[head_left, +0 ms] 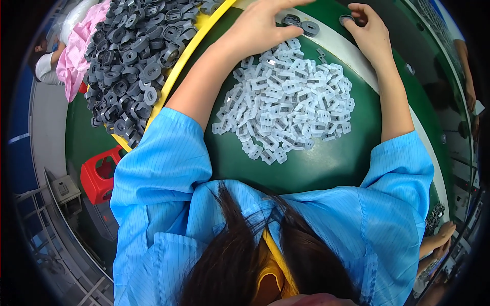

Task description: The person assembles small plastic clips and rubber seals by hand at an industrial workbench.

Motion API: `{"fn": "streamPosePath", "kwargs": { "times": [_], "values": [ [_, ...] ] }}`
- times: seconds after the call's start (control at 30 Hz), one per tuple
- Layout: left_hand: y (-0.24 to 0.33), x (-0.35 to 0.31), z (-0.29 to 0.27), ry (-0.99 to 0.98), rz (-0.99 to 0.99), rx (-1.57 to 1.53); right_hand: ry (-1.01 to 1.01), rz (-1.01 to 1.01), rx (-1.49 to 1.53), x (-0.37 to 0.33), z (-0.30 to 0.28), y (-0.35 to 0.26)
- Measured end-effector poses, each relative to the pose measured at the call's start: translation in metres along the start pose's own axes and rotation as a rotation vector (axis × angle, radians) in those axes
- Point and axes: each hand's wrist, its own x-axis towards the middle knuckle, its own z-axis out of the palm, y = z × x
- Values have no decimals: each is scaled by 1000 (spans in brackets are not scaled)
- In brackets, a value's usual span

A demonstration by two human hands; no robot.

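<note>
Just now, both hands work near the top of the view, reaching past a heap of translucent white pieces (291, 102) on the green tabletop (326, 168). The left hand (260, 25) is spread, its thumb well apart from the fingers and its fingertips partly cut off by the upper edge. It seems to hold nothing; a dark round part (292, 20) lies between thumb and forefinger, and a grey disc (310, 28) sits by the thumb tip. Whether the thumb touches either, I cannot tell. Both parts rest on a pale strip (363, 67) crossing the green.

Off to the right, the right hand (371, 33) has its fingers curled, with a small grey round piece (346, 20) pinched at the thumb. Small metal pieces (321, 55) lie between the heap and the strip.

Left of the left forearm, a yellow-edged tray (208, 21) carries a big mound of dark grey rings (138, 56). Beyond it hangs a pink cloth (79, 51), and a red stool (92, 176) stands lower down.
</note>
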Motion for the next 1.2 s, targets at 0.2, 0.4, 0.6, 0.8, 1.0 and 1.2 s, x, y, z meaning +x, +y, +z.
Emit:
{"fn": "streamPosePath", "kwargs": {
  "times": [0.2,0.4,0.6,0.8,1.0,1.2],
  "values": [
    [-12,-2,1,-117,-87,289,-112,-13,378,-2,-14,-32],
    [-16,3,-13,232,-572,-600,-354,-253,239,-27,10,-67],
    [-23,-4,-20,72,-653,-1092,-459,-442,170,-30,4,-60],
    [-20,-4,-15,50,-646,-945,-556,-98,313,-19,-16,-64],
    [-4,0,-10,-64,-520,-919,-327,346,872,-16,-12,-79],
    [5,-3,-2,-45,-582,-1083,-298,98,699,-15,-12,-71]
  ]
}}
